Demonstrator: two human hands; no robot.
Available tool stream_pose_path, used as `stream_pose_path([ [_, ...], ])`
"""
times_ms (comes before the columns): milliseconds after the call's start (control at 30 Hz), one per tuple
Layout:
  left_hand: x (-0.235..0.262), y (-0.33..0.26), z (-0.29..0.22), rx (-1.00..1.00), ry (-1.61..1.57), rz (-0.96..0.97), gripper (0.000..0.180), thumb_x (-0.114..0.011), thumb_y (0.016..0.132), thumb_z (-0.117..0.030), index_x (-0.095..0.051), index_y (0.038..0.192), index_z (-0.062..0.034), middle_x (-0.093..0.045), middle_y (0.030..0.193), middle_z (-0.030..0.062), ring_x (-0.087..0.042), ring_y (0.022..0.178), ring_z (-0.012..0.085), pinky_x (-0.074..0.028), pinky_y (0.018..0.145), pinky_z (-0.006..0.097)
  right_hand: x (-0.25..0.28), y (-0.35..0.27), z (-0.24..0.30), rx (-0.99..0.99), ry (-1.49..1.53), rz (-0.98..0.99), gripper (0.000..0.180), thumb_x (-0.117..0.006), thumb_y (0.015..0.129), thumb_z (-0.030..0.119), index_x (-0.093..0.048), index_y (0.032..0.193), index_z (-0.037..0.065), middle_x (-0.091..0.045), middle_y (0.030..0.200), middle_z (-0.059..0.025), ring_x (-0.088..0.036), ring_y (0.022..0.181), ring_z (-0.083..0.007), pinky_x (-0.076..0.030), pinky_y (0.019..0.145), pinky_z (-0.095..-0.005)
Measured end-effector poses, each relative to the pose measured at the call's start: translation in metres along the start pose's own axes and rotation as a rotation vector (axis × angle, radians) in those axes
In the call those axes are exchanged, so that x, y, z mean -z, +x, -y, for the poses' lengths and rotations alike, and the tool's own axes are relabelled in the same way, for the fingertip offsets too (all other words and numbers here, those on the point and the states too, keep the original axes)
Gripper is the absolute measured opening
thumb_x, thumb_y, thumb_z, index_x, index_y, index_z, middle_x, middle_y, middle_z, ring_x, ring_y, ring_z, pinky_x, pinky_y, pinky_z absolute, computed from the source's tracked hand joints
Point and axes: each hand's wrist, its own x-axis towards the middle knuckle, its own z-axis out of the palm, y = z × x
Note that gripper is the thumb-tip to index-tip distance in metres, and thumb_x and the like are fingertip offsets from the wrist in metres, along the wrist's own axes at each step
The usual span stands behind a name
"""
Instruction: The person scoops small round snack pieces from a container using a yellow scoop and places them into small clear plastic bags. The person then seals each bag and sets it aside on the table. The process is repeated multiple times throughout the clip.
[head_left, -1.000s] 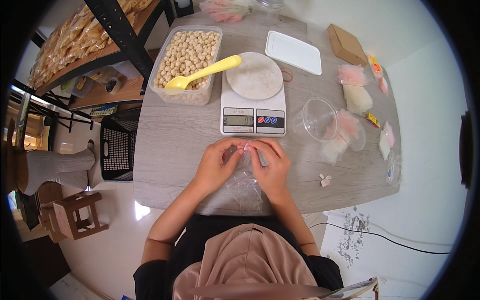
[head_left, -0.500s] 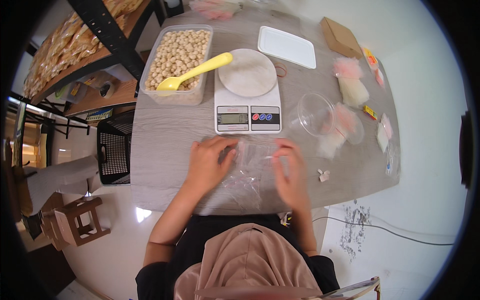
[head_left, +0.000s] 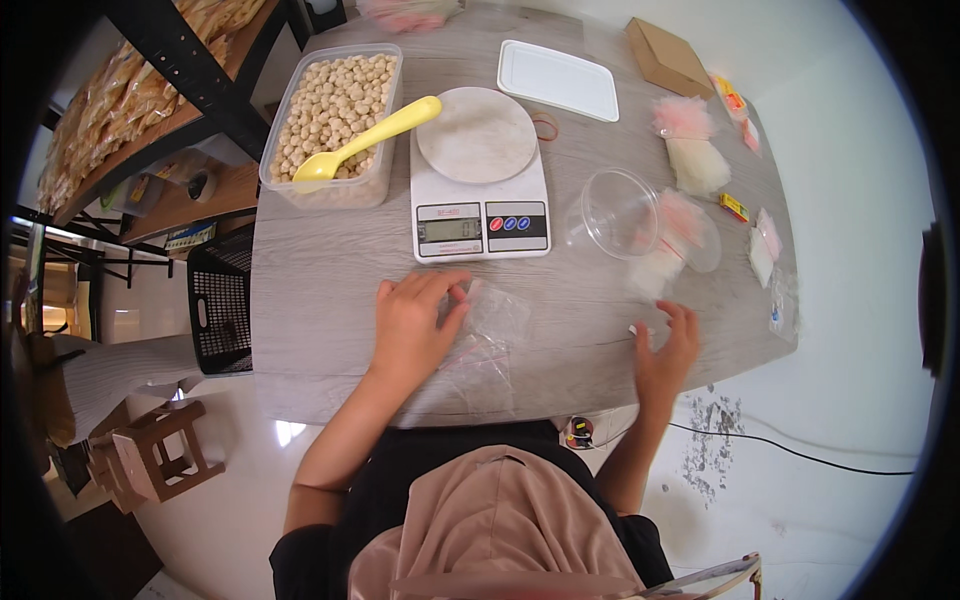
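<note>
Fingers of the left hand [head_left: 412, 328] lie together, flat on the clear bags [head_left: 487, 345] on the table [head_left: 320, 270], just below the scale [head_left: 480, 195]. Right hand [head_left: 666, 350], fingers spread, holds nothing, low right of the scale. The tub [head_left: 335, 125] stands left of the scale; the cup [head_left: 618, 212] lies right.

A white kitchen scale [head_left: 480, 190] with a grey screen [head_left: 452, 229] is seen mid-table. A clear plastic bag [head_left: 487, 345] lies near the front edge, a brown cardboard box [head_left: 668, 57] at the far right corner, small packets [head_left: 765, 245] along the right edge.
</note>
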Motion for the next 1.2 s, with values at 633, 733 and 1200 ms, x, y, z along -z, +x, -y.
stream_pose_path([
  [633,-0.001,-0.002,0.003,0.031,-0.027,0.051,0.037,-0.074,0.069,-0.014,-0.062,0.105,-0.0136,-0.064,0.091,-0.0017,-0.059,0.091,0.0186,-0.033,0.075,0.036,-0.071,0.016,0.099,0.469,0.579,0.509,0.05,-0.075,0.061,0.003,-0.057,0.108,0.01,-0.059,0.095,-0.0043,-0.055,0.095,-0.0246,-0.037,0.086,-0.0337],
  [733,-0.001,-0.001,0.001,0.014,-0.025,0.019,0.037,-0.073,0.069,-0.013,-0.062,0.104,-0.0133,-0.063,0.093,-0.002,-0.058,0.092,0.019,-0.033,0.075,0.035,-0.073,0.017,0.098,0.422,0.641,0.582,0.052,-0.075,0.061,0.002,-0.057,0.109,0.01,-0.057,0.087,-0.004,-0.056,0.086,-0.0227,-0.038,0.084,-0.0339],
  [1200,-0.009,-0.013,-0.005,-0.206,0.215,-0.011,0.014,-0.068,0.07,-0.01,-0.058,0.079,-0.012,-0.06,0.082,-0.0039,-0.052,0.077,0.0164,-0.034,0.068,0.034,-0.07,0.019,0.095,0.323,0.714,0.469,0.018,-0.072,0.071,0.007,-0.068,0.088,0.004,-0.06,0.074,-0.0062,-0.059,0.064,-0.0213,-0.045,0.06,-0.0309],
])
